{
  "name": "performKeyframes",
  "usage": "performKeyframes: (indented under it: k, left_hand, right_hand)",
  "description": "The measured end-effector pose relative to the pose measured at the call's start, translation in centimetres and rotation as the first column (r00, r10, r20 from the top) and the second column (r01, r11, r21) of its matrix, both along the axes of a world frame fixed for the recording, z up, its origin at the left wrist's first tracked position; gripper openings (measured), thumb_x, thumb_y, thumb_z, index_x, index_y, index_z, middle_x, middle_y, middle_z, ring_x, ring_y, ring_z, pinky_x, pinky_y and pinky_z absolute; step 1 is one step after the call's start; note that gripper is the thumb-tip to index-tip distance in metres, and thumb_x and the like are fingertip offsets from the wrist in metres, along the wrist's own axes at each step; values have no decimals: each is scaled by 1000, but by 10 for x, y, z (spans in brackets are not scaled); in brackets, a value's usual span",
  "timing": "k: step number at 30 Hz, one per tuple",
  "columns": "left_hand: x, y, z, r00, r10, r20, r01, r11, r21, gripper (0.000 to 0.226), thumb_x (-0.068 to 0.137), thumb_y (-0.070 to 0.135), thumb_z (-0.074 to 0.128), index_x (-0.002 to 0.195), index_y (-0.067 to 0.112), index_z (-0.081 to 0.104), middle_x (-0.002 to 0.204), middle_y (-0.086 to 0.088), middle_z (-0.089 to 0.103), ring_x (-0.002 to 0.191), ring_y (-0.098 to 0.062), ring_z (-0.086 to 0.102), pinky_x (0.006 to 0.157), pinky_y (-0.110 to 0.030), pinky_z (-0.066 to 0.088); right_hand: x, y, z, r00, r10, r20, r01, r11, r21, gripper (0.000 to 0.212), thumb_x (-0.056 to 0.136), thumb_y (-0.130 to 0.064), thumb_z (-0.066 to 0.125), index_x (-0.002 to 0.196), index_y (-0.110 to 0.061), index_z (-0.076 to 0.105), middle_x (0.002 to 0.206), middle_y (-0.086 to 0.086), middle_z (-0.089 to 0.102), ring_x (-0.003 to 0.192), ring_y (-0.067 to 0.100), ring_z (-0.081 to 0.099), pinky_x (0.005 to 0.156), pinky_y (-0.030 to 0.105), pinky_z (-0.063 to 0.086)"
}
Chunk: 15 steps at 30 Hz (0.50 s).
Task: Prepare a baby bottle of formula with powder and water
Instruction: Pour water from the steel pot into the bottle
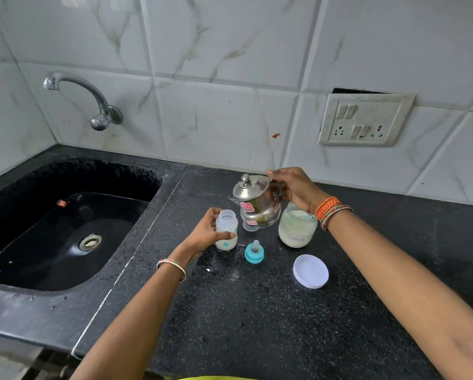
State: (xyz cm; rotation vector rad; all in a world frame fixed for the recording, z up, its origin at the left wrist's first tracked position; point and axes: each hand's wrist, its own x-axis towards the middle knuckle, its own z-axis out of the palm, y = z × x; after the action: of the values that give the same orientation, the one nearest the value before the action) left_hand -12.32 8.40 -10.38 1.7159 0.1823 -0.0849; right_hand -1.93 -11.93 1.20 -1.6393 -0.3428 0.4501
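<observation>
My left hand (206, 231) grips a small clear baby bottle (226, 229) that stands open on the black counter with white powder at its bottom. A steel kettle (257, 202) with a knobbed lid hangs lifted just right of the bottle, its spout toward the bottle; my right hand (295, 189) holds it by the handle. Behind my right wrist stands an open jar of formula powder (297, 229). The bottle's blue cap with its teat (254, 252) stands on the counter in front of the kettle. The jar's white lid (310, 270) lies flat to the right.
A black sink (65, 234) with a drain is set into the counter at the left, under a steel tap (92, 100) on the tiled wall. A switch and socket plate (365, 119) is on the wall at the right. The dark speckled counter (257, 325) carries water drops.
</observation>
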Motion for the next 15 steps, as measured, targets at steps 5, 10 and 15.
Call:
performKeyframes:
  k: [5,10,15]
  left_hand:
    - [14,13,32,997,20,72,-20,1000,-6,72,72,19,54,140,17,30,136,-5,39,120,-20,43,94,-31,37]
    - [68,4,91,974,50,222,-62,997,46,26,94,7,48,116,15,60,117,-5,63,99,-9,57,88,-20,45]
    - [141,-20,100,977,70,202,-55,995,-81,26,93,8,56,118,1,61,94,-4,67,84,-8,61,72,-14,53]
  right_hand:
    - [21,-6,-2,993,-110,-35,113,989,92,16,89,-13,61,75,-7,66,68,4,67,71,19,59,69,31,47]
    - [54,-5,4,967,-230,-111,251,934,254,25,94,-10,53,70,-11,60,64,0,63,71,17,56,64,30,47]
    - [101,0,-4,915,-220,-339,332,888,319,24,98,-10,44,77,-13,54,80,5,56,76,17,53,69,37,49]
